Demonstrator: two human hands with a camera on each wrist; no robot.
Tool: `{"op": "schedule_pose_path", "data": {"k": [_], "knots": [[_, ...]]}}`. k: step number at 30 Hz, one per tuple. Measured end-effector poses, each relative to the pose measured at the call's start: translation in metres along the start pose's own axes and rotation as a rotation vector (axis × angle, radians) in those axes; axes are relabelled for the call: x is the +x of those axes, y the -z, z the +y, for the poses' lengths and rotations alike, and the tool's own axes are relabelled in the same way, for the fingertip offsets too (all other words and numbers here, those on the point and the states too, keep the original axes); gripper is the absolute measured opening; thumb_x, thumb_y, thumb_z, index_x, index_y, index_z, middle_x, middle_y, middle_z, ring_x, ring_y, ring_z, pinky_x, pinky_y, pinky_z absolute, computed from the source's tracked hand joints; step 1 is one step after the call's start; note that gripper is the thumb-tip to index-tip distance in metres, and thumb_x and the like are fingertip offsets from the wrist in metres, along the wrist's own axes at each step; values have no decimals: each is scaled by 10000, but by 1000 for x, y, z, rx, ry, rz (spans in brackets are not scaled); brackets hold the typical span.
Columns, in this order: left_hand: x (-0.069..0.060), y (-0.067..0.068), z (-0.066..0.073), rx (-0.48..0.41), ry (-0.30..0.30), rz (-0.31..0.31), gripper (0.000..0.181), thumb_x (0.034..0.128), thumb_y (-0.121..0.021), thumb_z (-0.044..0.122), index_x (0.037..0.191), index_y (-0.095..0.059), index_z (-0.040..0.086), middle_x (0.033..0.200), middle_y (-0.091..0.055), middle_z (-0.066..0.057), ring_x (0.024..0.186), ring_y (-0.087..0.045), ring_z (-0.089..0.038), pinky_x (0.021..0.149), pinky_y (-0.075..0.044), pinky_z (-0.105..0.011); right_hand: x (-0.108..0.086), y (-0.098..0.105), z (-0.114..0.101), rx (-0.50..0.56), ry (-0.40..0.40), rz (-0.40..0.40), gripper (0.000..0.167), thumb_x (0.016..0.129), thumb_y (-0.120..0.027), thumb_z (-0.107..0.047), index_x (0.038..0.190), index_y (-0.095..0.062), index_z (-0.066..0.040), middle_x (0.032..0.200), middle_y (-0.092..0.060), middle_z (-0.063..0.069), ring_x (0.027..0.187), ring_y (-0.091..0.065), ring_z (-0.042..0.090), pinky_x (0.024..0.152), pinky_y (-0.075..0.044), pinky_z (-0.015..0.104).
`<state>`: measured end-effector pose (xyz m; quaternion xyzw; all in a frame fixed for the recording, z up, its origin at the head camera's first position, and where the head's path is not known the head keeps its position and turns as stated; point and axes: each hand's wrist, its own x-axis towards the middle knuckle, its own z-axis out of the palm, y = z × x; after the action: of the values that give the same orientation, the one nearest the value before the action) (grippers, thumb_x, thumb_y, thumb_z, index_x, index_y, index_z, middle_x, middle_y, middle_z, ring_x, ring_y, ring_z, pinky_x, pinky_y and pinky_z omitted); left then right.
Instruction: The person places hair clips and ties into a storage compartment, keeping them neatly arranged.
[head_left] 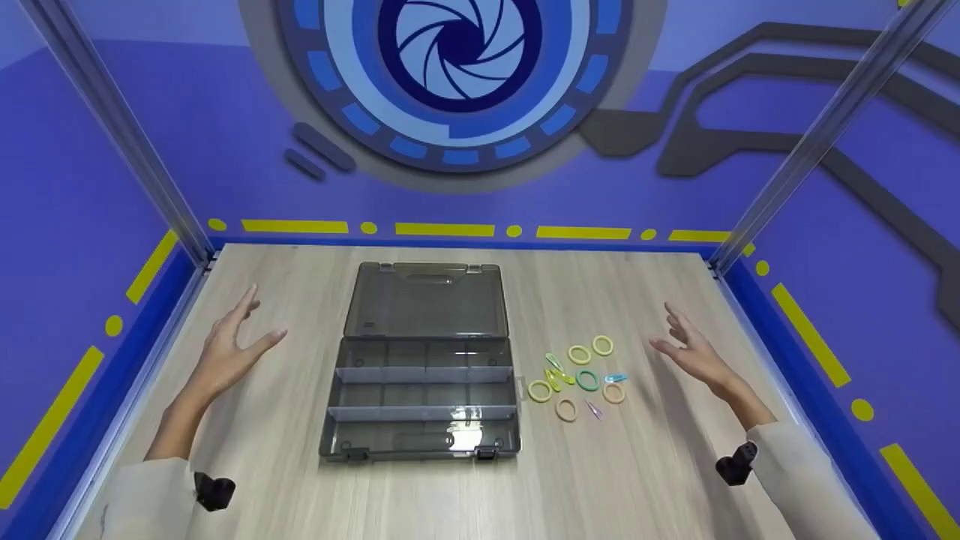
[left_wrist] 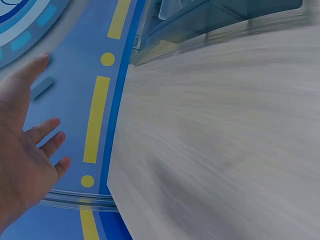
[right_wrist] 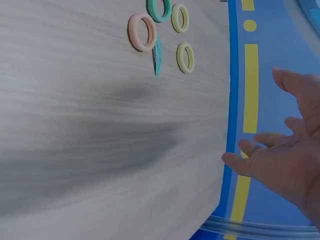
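Note:
A smoky see-through compartment box (head_left: 420, 454) lies on the table with its lid (head_left: 425, 304) folded back. To its right is a loose group of hair ties and clips: a green hair tie (head_left: 577, 379), several yellow ones and peach ones (right_wrist: 132, 33). Among them lie a blue hair clip (head_left: 616, 379), a pink clip (head_left: 594, 409), a pale green clip (head_left: 553, 361) and yellow clips (head_left: 559, 377). My left hand (head_left: 227, 352) is raised left of the box, fingers extended and thumb apart. Right of the group, my right hand (head_left: 697, 356) hovers with relaxed fingers. Both hold nothing.
The wood-grain table (head_left: 285, 277) is bounded by blue panels with yellow dashes at the back and sides. Metal posts (head_left: 825, 124) rise at both back corners. Dividers (head_left: 427, 412) split the box's base into rows.

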<state>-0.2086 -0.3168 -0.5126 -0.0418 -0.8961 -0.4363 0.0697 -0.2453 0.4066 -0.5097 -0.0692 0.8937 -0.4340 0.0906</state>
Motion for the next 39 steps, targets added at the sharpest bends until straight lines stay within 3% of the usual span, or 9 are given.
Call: {"op": "schedule_pose_path", "data": {"k": [4, 7, 12, 14, 19, 23, 27, 30, 39], "knots": [[-3, -10, -6, -47, -8, 3, 820, 994, -671, 256, 1648, -188, 150, 1562, -381, -311, 1424, -347, -497, 1109, -262, -744, -1, -7, 7, 46, -20, -4, 757, 1069, -549, -239, 1639, -93, -39, 1628, -206, 360, 1453, -335, 550, 1140, -372, 639], [-5, -17, -9, -73, -7, 6, 769, 1004, -663, 226, 1634, -237, 114, 1521, -439, -301, 1368, -434, -478, 1102, -347, -647, -2, -11, 12, 90, -36, -14, 704, 1077, -534, -250, 1627, -159, -20, 1601, -283, 354, 1414, -421, 516, 1103, -475, 506], [-9, -28, -12, -74, 22, -25, 718, 1018, -650, 255, 1624, -284, 138, 1467, -522, -259, 1275, -564, -432, 967, -488, -256, -5, -21, 23, 153, -59, -28, 629, 1071, -548, -247, 1576, -294, 28, 1514, -415, 352, 1313, -562, 353, 981, -556, 342], [-12, -33, -13, -77, 29, -39, 701, 1015, -655, 249, 1615, -311, 133, 1458, -538, -253, 1261, -583, -422, 924, -488, -190, -7, -25, 27, 172, -66, -38, 602, 1069, -552, -240, 1545, -336, 59, 1460, -476, 341, 1228, -628, 237, 950, -572, 333], [-17, -46, -18, -92, 37, -52, 663, 1000, -675, 202, 1580, -377, 83, 1423, -579, -257, 1212, -623, -402, 933, -551, -322, -14, -36, 39, 222, -54, -98, 517, 1070, -545, -187, 1457, -424, 133, 1298, -635, 267, 1027, -707, 103, 873, -599, 315], [-23, -56, -23, -126, 81, -75, 638, 995, -683, 202, 1562, -415, 87, 1390, -607, -238, 1143, -654, -301, 852, -561, -257, -18, -44, 46, 236, -41, -167, 474, 1074, -536, -172, 1408, -473, 157, 1200, -694, 235, 959, -714, 146, 809, -608, 318], [-28, -64, -26, -205, 130, -145, 612, 1004, -671, 211, 1552, -431, 86, 1391, -590, -250, 1073, -666, -184, 786, -582, -275, -21, -49, 49, 250, -30, -215, 457, 1084, -510, -160, 1399, -474, 169, 1194, -694, 249, 952, -710, 156, 789, -607, 311], [-32, -71, -27, -277, 163, -197, 583, 1013, -656, 212, 1543, -446, 88, 1389, -577, -261, 1006, -695, -187, 723, -595, -324, -22, -53, 49, 260, -21, -243, 446, 1085, -499, -136, 1395, -465, 183, 1202, -685, 251, 940, -694, 119, 777, -595, 273], [-37, -85, -30, -353, 180, -301, 541, 1028, -632, 258, 1510, -487, 59, 1397, -555, -274, 921, -681, -146, 674, -574, -307, -23, -66, 42, 166, 11, -198, 425, 1055, -567, -145, 1365, -529, 143, 1177, -688, 311, 943, -722, 120, 737, -583, 245]]}}
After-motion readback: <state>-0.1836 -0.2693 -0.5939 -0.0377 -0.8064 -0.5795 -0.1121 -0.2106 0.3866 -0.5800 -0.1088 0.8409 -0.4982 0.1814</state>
